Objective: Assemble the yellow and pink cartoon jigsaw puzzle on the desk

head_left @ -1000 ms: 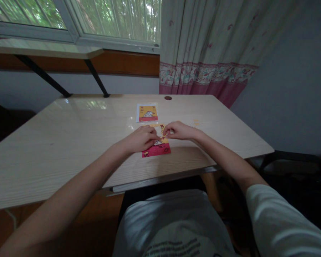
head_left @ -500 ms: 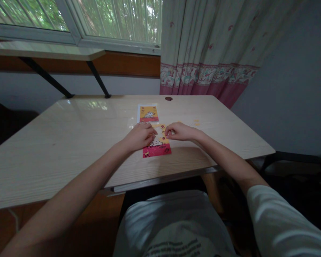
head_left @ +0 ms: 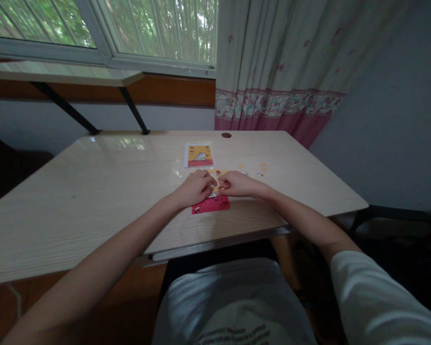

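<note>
A cartoon picture sheet (head_left: 211, 204), yellow above and pink below with a white figure in the middle, lies flat on the desk in front of me. My left hand (head_left: 197, 187) rests on its left side, fingers loosely bent and a little apart, hiding part of the white figure. Over its right edge, my right hand (head_left: 236, 183) is closed, fingers curled and tips against the picture. Whether something small is between those fingers is hidden. Just behind the sheet lies a smaller card (head_left: 200, 155) with a similar yellow and pink picture on a white border.
Several small yellow and white pieces (head_left: 260, 173) lie right of my right hand on the pale wooden desk (head_left: 122, 191). A raised shelf (head_left: 75, 72) on black legs stands at the back left. A round cable hole (head_left: 226, 135) sits near the back edge, before the curtain (head_left: 276, 100).
My right hand has moved slightly left and down, closer to my left hand, with its fingers more curled. More small pieces show behind it. The whole view has shifted slightly.
</note>
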A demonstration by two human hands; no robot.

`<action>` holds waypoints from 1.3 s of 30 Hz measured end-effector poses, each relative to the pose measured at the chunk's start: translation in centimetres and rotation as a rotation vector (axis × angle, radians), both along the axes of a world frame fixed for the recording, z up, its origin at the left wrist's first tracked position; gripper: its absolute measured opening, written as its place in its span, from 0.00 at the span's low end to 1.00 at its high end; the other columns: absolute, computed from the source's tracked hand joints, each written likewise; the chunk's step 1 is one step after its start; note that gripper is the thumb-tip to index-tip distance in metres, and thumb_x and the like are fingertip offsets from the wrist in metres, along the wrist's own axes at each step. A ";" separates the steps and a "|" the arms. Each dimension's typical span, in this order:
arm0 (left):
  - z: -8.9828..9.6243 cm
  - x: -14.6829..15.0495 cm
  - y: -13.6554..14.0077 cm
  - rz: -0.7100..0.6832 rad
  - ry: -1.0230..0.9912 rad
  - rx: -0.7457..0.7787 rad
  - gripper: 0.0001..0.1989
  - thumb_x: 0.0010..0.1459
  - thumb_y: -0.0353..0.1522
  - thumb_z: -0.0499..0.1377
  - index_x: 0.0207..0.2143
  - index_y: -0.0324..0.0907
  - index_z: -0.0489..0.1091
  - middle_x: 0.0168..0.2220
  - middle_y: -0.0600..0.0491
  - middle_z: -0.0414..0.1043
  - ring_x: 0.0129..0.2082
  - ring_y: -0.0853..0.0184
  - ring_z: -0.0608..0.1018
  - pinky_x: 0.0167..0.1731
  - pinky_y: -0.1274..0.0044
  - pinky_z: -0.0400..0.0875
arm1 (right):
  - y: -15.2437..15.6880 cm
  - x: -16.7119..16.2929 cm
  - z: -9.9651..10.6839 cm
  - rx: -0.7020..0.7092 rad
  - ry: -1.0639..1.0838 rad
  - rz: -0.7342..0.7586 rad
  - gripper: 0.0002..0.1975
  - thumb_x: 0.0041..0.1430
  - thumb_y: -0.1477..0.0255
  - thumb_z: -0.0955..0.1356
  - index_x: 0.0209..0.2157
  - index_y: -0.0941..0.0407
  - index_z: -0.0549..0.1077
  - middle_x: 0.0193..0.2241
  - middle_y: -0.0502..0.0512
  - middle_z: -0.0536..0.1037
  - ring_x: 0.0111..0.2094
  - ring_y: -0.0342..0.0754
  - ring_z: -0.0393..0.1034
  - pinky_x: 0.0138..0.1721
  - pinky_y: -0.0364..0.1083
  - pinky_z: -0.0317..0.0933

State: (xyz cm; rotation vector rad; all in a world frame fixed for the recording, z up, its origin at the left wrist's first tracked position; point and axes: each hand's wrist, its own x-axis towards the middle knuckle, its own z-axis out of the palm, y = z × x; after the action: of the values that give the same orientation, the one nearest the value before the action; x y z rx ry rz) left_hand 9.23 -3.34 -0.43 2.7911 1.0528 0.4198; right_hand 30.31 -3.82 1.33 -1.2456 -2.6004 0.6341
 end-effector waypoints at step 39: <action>1.1 1.9 -0.6 0.365 0.094 -0.162 0.13 0.62 0.33 0.54 0.37 0.43 0.79 0.41 0.45 0.77 0.46 0.50 0.73 0.44 0.64 0.66 | -0.1 -0.2 0.5 -0.066 -0.029 -0.075 0.21 0.53 0.63 0.72 0.20 0.54 0.57 0.18 0.43 0.58 0.24 0.40 0.50 0.29 0.45 0.38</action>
State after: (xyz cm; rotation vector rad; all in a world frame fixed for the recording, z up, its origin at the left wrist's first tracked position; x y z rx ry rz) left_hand 11.17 -3.90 0.65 2.4983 1.5505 0.2265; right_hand 30.13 -3.92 1.81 -1.3739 -2.5614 0.6985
